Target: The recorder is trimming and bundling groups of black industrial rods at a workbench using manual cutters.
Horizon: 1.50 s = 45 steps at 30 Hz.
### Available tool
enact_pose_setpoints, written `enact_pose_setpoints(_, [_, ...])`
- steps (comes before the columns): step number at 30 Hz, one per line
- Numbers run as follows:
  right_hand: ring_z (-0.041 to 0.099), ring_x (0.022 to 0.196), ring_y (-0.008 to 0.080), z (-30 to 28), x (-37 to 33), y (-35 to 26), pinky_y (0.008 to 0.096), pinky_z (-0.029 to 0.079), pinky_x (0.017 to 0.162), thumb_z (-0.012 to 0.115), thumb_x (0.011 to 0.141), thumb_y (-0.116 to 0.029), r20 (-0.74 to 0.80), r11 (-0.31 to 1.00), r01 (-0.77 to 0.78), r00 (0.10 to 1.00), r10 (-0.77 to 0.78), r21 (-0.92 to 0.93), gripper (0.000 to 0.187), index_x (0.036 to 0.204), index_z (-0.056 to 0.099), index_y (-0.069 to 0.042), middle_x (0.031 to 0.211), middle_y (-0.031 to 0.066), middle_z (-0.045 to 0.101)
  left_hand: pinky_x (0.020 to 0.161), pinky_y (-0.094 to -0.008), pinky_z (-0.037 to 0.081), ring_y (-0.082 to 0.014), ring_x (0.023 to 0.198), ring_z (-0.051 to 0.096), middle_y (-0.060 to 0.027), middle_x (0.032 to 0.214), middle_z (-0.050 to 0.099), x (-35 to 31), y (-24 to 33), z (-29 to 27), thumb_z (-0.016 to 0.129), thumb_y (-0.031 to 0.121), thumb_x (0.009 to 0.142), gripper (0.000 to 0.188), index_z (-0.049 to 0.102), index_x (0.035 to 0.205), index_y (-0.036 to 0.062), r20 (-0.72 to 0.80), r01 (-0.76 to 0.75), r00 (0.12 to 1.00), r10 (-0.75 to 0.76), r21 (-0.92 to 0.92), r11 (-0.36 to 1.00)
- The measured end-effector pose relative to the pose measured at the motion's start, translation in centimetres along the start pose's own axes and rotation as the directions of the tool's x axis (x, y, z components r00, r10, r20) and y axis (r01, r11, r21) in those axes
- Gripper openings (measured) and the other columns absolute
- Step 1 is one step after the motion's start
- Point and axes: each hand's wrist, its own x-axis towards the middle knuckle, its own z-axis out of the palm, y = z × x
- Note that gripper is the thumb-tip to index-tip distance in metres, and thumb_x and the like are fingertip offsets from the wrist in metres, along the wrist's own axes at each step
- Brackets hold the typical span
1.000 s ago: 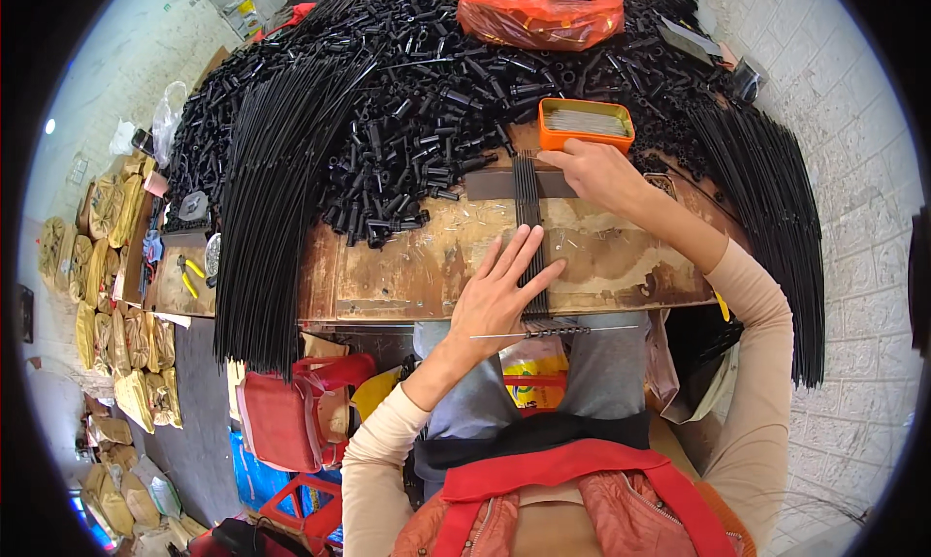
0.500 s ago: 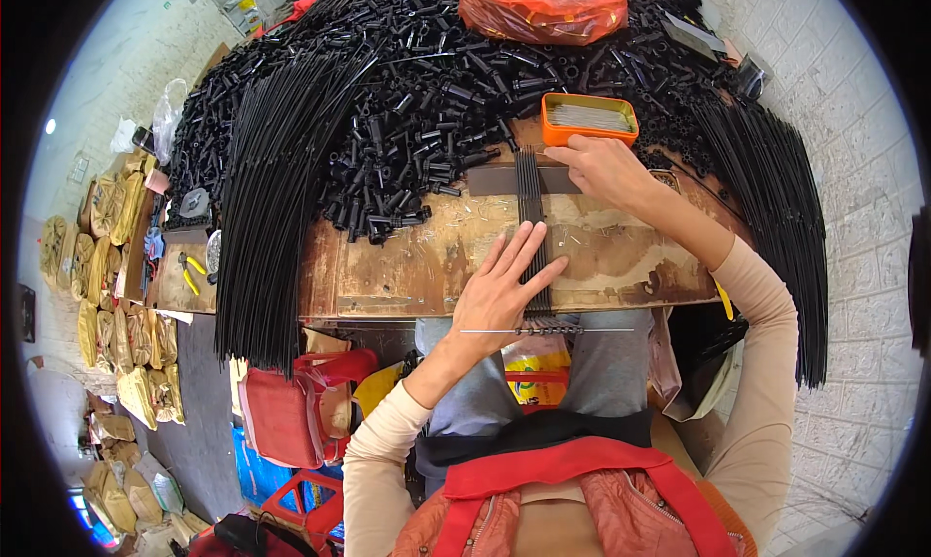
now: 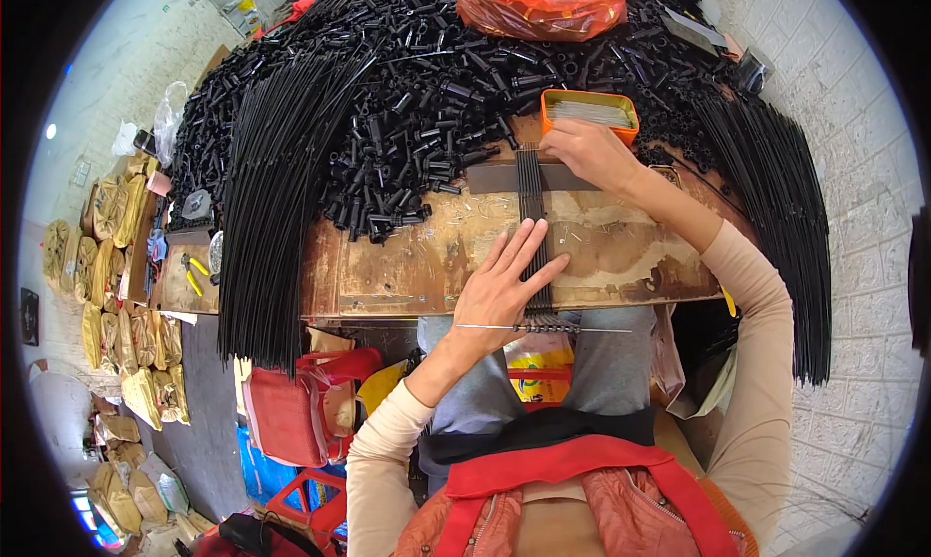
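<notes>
rods (image 3: 532, 203), black and thin, lay side by side in a flat row on the bench (image 3: 388, 276), pointing to twelve and crossing a dark strip (image 3: 493, 179). the left hand (image 3: 499, 286) rested over them, fingers straight and slightly spread, seemingly pressing rather than gripping. the right hand (image 3: 587, 153) was just beside their far ends, fingers curled close together; whether they had hold of anything, i could not tell. the step in hand looked like working on those far ends; the next move called for a flat, steady row and a fine touch at twelve.

a metal wire (image 3: 606, 330) crossed their six o'clock ends. at one o'clock stood an orange tin (image 3: 628, 134) of pins (image 3: 585, 112), partly hidden by the right hand. the tube pile (image 3: 388, 150) crowded in from eleven, with bundles at nine (image 3: 272, 218) and three (image 3: 776, 189), limiting sideways room.
</notes>
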Motion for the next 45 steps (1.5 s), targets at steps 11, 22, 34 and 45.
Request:
enact_pose_setpoints(11, [0.063, 0.084, 0.0328, -0.3, -0.4, -0.2, 0.0410, 0.050, 0.070, 0.060, 0.083, -0.005, -0.002, 0.996, -0.051, 0.999, 0.051, -0.078, 0.010, 0.093, 0.061, -0.003, 0.088, 0.0126, 0.062, 0.114, -0.0456, 0.026, -0.0351, 0.142, 0.026, -0.0191, 0.153, 0.025, -0.1, 0.2, -0.3, 0.076, 0.038, 0.070, 0.079, 0.045, 0.140, 0.0200, 0.006, 0.013, 1.000, -0.013, -0.001, 1.000])
enact_pose_setpoints(22, [0.066, 0.081, 0.0367, -4.1, 2.2, 7.5, 0.0440, 0.053, 0.074, 0.063, 0.079, -0.012, 0.256, 0.927, -0.274, 0.905, 0.338, -0.257, 0.013, 0.086, 0.070, -0.003, 0.080, 0.0192, 0.067, 0.113, -0.0453, 0.029, -0.0345, 0.138, 0.034, -0.0192, 0.150, 0.034, -1.9, 0.9, 0.6, 0.053, -0.004, 0.066, 0.072, 0.052, 0.135, 0.0157, -0.105, -0.039, 0.994, 0.038, -0.011, 0.999])
enact_pose_setpoints(34, [0.062, 0.082, 0.0358, -5.2, -0.5, 0.8, 0.0437, 0.051, 0.073, 0.056, 0.081, -0.003, 0.024, 0.964, -0.166, 0.984, 0.175, -0.209, 0.019, 0.095, 0.069, -0.003, 0.086, 0.0160, 0.060, 0.113, -0.0456, 0.029, -0.0328, 0.138, 0.035, -0.0184, 0.150, 0.034, -1.8, 1.0, 0.6, 0.054, -0.003, 0.064, 0.074, 0.052, 0.135, 0.0172, -0.114, -0.029, 0.993, 0.027, -0.011, 1.000])
enact_pose_setpoints(45, [0.061, 0.079, 0.0330, -3.0, -1.5, -1.7, 0.0432, 0.050, 0.070, 0.058, 0.080, -0.004, 0.177, 0.965, -0.080, 0.976, 0.127, -0.249, 0.009, 0.089, 0.061, -0.004, 0.085, 0.0135, 0.058, 0.113, -0.0454, 0.028, -0.0322, 0.139, 0.034, -0.0179, 0.151, 0.034, -1.8, 0.7, 1.0, 0.052, -0.003, 0.065, 0.073, 0.052, 0.135, 0.0180, -0.117, -0.028, 0.993, 0.027, -0.006, 1.000])
